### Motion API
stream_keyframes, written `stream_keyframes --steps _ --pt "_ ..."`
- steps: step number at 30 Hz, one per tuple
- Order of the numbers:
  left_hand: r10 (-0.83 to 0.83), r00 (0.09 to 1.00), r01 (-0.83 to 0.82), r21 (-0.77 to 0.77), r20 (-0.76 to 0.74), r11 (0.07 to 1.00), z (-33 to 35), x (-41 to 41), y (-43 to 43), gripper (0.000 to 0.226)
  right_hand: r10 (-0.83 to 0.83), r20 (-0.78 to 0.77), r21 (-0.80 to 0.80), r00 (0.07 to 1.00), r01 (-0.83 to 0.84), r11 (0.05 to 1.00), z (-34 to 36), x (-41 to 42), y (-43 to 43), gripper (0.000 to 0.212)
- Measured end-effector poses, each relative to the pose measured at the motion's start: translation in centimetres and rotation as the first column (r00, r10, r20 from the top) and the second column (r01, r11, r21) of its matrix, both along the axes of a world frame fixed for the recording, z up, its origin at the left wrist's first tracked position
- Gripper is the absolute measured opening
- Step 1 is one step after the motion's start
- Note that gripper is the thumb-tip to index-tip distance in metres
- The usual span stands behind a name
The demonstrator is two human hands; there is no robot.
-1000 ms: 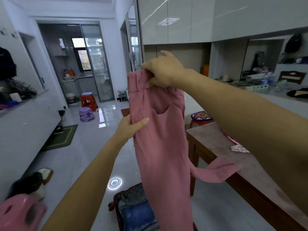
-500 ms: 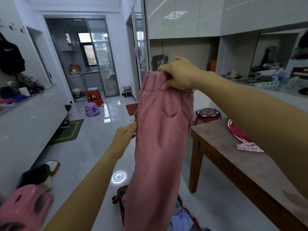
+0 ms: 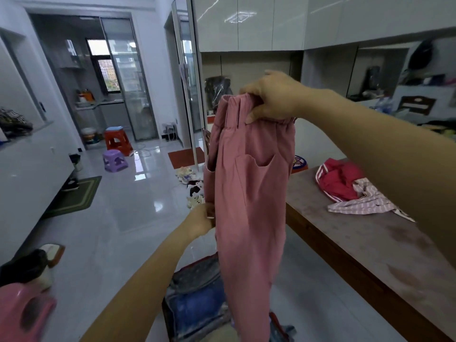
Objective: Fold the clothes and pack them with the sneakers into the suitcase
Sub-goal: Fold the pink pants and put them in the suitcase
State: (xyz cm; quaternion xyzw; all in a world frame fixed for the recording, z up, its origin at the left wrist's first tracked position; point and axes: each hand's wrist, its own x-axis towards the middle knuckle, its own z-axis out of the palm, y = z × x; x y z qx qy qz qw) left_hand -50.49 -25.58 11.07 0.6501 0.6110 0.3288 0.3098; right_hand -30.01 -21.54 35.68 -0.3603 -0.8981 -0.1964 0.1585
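Right grip: my right hand [image 3: 274,95] is curled tight round the gathered waistband of the pink cloth trousers [image 3: 249,193], which hang straight down mid-scene.
Left grip: my left hand [image 3: 201,222] pinches the trousers' left edge about halfway down. The thumb shows on the near side and the fingers are hidden behind the cloth.
Cut off: the trouser legs run off the bottom edge, so I cannot tell whether they touch anything.
Suitcase: one dark soft suitcase [image 3: 195,275] lies open on the floor near me, below the trousers. It is partly covered by them and by my left forearm, and blue cloth shows inside.
Shoes: small pale shoes [image 3: 190,183] huddle on the far floor just left of the trousers. They are partly hidden and too small to count.
Table: one brown wooden table [image 3: 370,255] stands on the right, its near end cut off.
Clothes on table: two, a red garment with white stripes [image 3: 340,178] and a pink-and-white striped garment [image 3: 365,203] touching its near side.
Stools: two at far left, an orange plastic stool [image 3: 116,141] and a purple plastic stool [image 3: 115,160].
Near left: a blurred pink shape [image 3: 22,314] that I cannot identify.
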Motion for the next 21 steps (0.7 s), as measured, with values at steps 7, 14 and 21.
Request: stream_keyframes --steps 7,14,21 --pt "0.045 0.990 -0.054 0.061 0.135 0.997 -0.6 1.8 1.3 0.017 -0.092 0.057 0.041 0.994 0.089 0.995 0.8 2.1 -0.2 0.052" --pt "0.118 0.925 -0.199 0.197 0.361 0.960 -2.0 2.7 2.1 0.029 -0.108 -0.091 -0.073 0.990 0.102 0.992 1.8 5.2 -1.2 0.047" --pt "-0.087 0.979 0.112 -0.129 0.187 0.985 -4.4 4.5 3.4 0.039 -0.160 -0.099 -0.151 0.982 0.144 0.978 1.9 6.3 -0.9 0.048"
